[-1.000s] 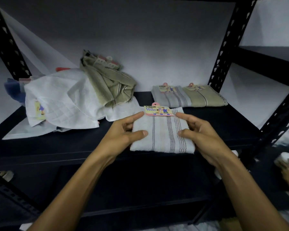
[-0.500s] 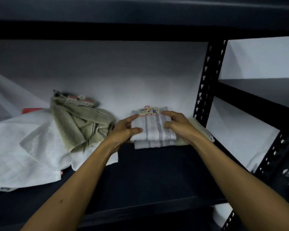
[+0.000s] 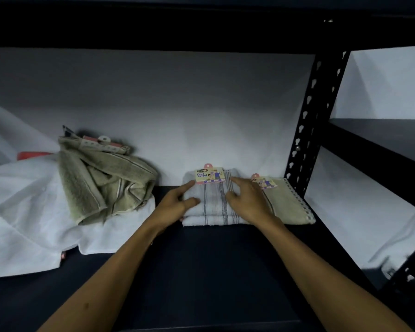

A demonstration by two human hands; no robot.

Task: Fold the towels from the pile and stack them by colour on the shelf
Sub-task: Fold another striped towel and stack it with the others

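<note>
A folded grey striped towel (image 3: 213,202) with a card label lies on top of another folded grey towel (image 3: 209,221) at the back of the dark shelf (image 3: 201,271). My left hand (image 3: 175,204) pinches its left edge, thumb on top. My right hand (image 3: 247,200) lies flat on its right half with the fingers spread. Touching the stack's right side is a folded olive towel (image 3: 288,207). To the left is the unfolded pile: a crumpled olive towel (image 3: 101,185) on a rumpled white towel (image 3: 27,212).
A black perforated upright (image 3: 309,128) stands just right of the folded towels. The dark beam of the shelf above (image 3: 201,27) hangs low overhead. Something red (image 3: 31,155) peeks out behind the white towel. Another shelf bay (image 3: 381,140) opens to the right.
Both hands carried the grey striped towel from the shelf's front edge to the back and set it on the other grey towel. My right hand has flattened on top.
</note>
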